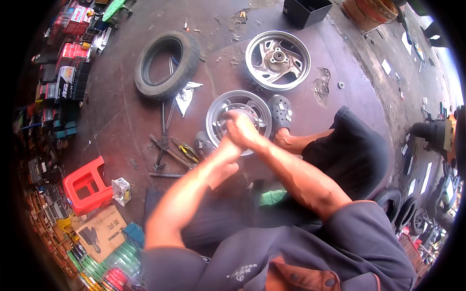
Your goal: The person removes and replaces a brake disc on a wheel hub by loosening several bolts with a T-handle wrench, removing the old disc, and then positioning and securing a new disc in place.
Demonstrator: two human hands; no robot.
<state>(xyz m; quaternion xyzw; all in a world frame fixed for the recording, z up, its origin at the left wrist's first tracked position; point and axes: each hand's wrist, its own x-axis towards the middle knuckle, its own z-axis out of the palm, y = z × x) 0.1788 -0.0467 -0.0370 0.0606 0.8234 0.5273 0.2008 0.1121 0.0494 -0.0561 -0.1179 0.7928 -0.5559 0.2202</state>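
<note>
Looking down, I see my right hand (241,130) clenched over the silver wheel rim (238,114) lying flat on the floor, by my grey clog (281,111). My left hand (223,167) sits below it, blurred; I cannot tell its grip. Pliers (186,149) lie left of the rim, a bare tyre (166,64) and second wheel (277,59) beyond.
</note>
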